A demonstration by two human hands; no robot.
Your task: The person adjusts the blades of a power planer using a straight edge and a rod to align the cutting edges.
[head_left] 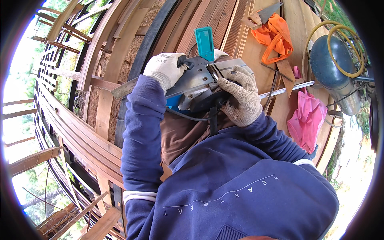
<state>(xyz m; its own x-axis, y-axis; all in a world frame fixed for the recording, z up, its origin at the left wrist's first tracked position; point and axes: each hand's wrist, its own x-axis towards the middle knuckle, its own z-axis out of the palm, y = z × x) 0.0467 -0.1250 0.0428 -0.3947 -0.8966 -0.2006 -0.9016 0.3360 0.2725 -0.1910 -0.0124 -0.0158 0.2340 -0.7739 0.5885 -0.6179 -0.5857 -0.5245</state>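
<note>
An upturned power tool, seemingly an electric planer [192,78], rests over my lap with its flat metal sole facing up. Its sole has several holes and a slot across it. Part of a blue body and a black cable show beneath. My left hand [163,69], in a white knit glove, closes around a black knob at the tool's left end. My right hand [242,95], in a soiled knit glove, curls over the tool's right side, fingertips by the slot. Just beyond the sole stands a teal plastic case [204,43]; whether it touches the tool I cannot tell.
Long wooden planks [208,20] run away ahead of me. On them lie a handsaw [269,13], an orange cloth bag [275,38] and a pink bag [307,120]. A dark tank [332,60] with a coiled yellow hose [347,74] stands right. Wooden framing [105,108] extends left.
</note>
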